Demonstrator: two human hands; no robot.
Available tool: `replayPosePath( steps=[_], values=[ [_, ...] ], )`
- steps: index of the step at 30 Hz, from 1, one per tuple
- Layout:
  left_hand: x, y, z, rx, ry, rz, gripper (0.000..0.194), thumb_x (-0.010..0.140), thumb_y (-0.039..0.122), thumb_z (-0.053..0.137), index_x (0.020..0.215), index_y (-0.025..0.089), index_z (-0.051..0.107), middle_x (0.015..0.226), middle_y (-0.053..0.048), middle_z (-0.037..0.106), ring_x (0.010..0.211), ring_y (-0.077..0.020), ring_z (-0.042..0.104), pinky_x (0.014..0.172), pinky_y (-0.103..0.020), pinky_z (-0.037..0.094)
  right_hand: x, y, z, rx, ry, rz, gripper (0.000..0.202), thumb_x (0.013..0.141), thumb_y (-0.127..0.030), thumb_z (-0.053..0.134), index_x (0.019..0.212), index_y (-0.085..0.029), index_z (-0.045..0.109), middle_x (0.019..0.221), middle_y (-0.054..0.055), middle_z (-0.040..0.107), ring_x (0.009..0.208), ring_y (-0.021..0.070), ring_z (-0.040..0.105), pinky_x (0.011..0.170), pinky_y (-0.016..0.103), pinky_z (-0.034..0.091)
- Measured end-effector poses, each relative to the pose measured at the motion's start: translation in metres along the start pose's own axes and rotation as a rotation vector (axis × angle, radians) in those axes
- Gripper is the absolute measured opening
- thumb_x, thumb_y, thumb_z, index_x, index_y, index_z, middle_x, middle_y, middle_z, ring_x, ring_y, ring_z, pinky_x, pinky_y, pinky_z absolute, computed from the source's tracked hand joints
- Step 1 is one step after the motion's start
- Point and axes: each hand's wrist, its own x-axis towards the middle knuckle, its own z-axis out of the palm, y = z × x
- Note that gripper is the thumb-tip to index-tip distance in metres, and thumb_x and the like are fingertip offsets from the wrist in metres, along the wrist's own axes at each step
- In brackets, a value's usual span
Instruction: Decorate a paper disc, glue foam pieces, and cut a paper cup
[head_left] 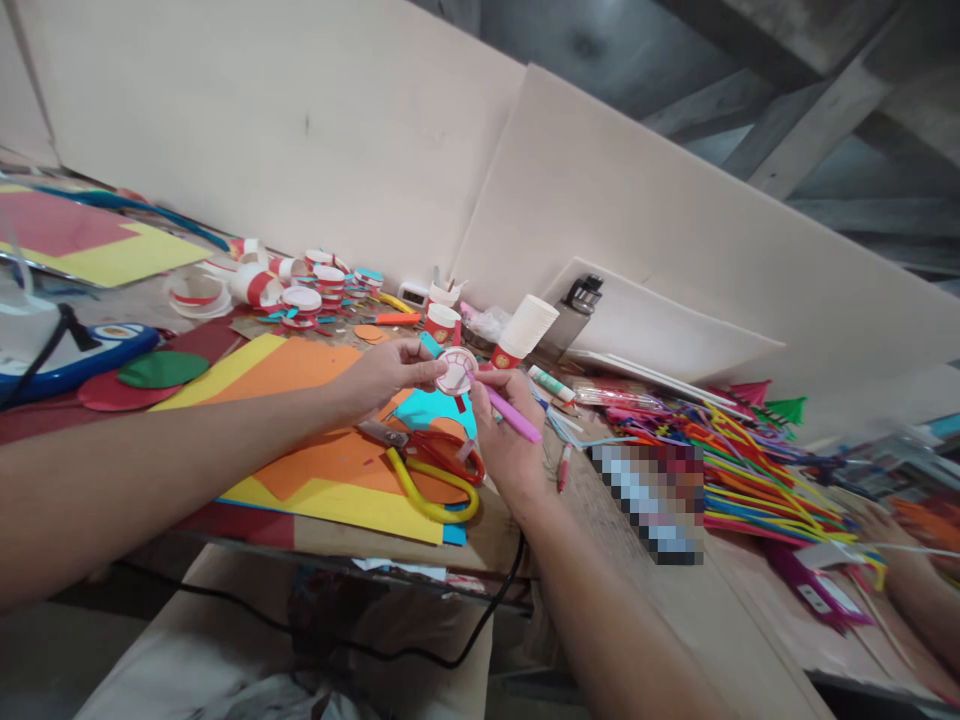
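Observation:
Between the thumb and fingers of my left hand (pixel 390 375) is a small round paper-cup piece (pixel 454 372), its white face turned up with reddish lines drawn on it. My right hand (pixel 511 440) grips a pink-purple marker (pixel 516 415), its tip end at the white face. Below the hands, yellow-handled scissors (pixel 427 492) and red-handled scissors (pixel 450 450) lie on orange and yellow paper sheets (pixel 300 450). A turquoise paper piece (pixel 431 408) shows under the cup piece.
Cut cup pieces (pixel 302 303) cluster at the back left. A stack of paper cups (pixel 525 330) leans near a dark-capped bottle (pixel 574 315). Colourful pipe cleaners (pixel 750 475) cover the right side, where another person's hand (pixel 900 550) shows. A black cable (pixel 420 658) hangs below the table edge.

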Motion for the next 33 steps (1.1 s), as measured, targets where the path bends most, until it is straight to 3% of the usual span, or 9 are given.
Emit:
replayPosePath(
  steps=[33],
  values=[
    [0.0016,-0.0042,-0.0018,-0.016,0.007,-0.009,0.036,0.066,0.046,0.076,0.074,0.015,0.062,0.076,-0.002,0.064,0.074,-0.0153,0.060,0.073,-0.031,0.047,0.0006,0.0005,-0.0017,-0.021,-0.026,-0.021,0.005,0.086,-0.023,0.056,0.083,-0.019,0.058,0.077,0.001,0.061,0.070,0.0136,0.057,0.066,0.028,0.045]
  ],
)
